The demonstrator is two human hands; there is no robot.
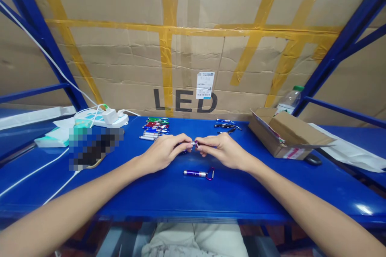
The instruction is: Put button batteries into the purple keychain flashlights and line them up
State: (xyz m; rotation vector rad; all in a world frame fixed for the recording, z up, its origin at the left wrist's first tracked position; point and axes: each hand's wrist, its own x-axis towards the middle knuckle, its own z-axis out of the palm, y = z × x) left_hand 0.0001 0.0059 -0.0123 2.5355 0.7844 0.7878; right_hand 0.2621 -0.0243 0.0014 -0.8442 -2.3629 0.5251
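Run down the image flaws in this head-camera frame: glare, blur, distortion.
Head view: wide-angle distortion bows the blue frame posts and stretches the forearms; glare spots the blue table near its right edge; a pixelated patch hides something at left; light is even, shadows soft; left hand, right hand and the small torch between them look sharp.

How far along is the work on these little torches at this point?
Seemingly done: a neat row of torches. In hand: left hand and right hand pinch one torch. Probably left: the purple torch in front and a loose few near the box.
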